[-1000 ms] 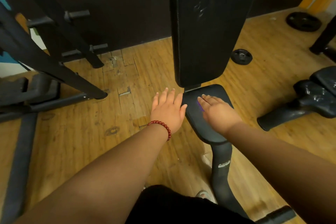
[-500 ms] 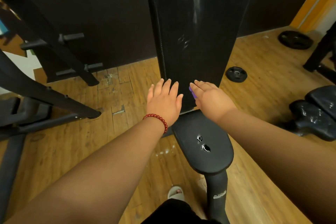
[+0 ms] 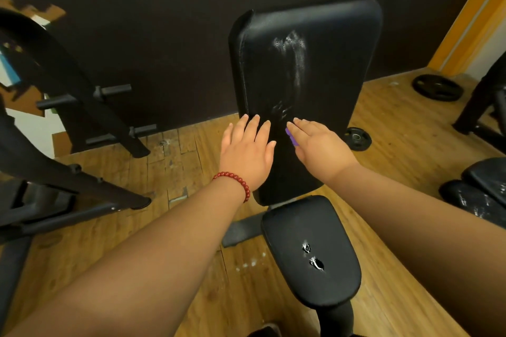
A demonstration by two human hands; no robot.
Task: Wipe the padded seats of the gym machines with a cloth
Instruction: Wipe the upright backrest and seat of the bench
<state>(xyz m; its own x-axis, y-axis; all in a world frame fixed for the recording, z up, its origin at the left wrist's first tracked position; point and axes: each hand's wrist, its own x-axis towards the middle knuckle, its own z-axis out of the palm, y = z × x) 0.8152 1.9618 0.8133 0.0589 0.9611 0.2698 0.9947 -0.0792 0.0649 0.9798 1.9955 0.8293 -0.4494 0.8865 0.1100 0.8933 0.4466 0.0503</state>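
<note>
A second ago both hands were low on the small rounded black padded seat (image 3: 297,227). Now they are up on the tall upright black padded backrest (image 3: 331,76) of the same gym machine, and the view has lifted to take in its top edge. The right hand (image 3: 321,149) lies flat on the lower middle of the backrest, its fingers (image 3: 304,126) straight and released rather than clenched. It presses the purple cloth (image 3: 290,136) against the vinyl, and only a narrow sliver of cloth shows at the inner edge of the palm. The left hand (image 3: 246,153), with a red beaded bracelet (image 3: 235,181) at the wrist, has its fingers straight and spread. It rests on the backrest's left edge and grasps nothing. The move suggests the seat is finished, or at least left for now, with its two small tears (image 3: 315,257) near the middle. The wiping is probably passing to the backrest. There, white foamy streaks (image 3: 293,48) sit above the hands near the top and are not yet wiped, so upward strokes would likely come next. A round black weight plate (image 3: 357,138) lies on the wooden plank floor (image 3: 175,161) just beyond the right hand. No brand, label or writing can be read anywhere on the machine or in the room.
</note>
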